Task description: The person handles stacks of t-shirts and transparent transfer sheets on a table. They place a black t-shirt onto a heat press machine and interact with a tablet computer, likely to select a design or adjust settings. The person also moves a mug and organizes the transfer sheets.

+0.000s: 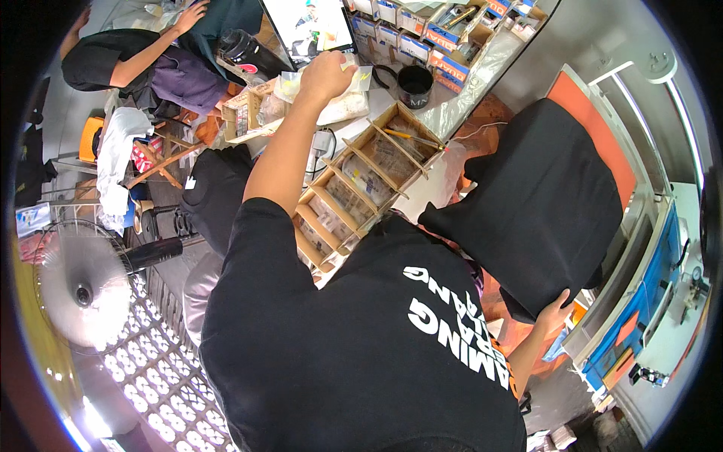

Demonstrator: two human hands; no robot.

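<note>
My left hand (329, 74) reaches over the table to the lower edge of a tablet (308, 28) with a lit screen. Its fingers are curled, and their tips are too hidden to tell whether they hold anything. Low on the right, my right hand (553, 312) grips the edge of a black cloth garment (536, 198), spread broadly in front of an orange panel (599, 147). Between my arms lies a long wooden divided tray (333, 208) with small packets in its compartments. A yellow-handled tool (404, 135) rests across its far end.
A black mug (415, 86), small labelled boxes (415, 45) and a black bottle (248, 51) stand on the table. A co-worker (135, 68) is at the upper left. A spinning fan (83, 294) is at left, near a black-covered seat (217, 198).
</note>
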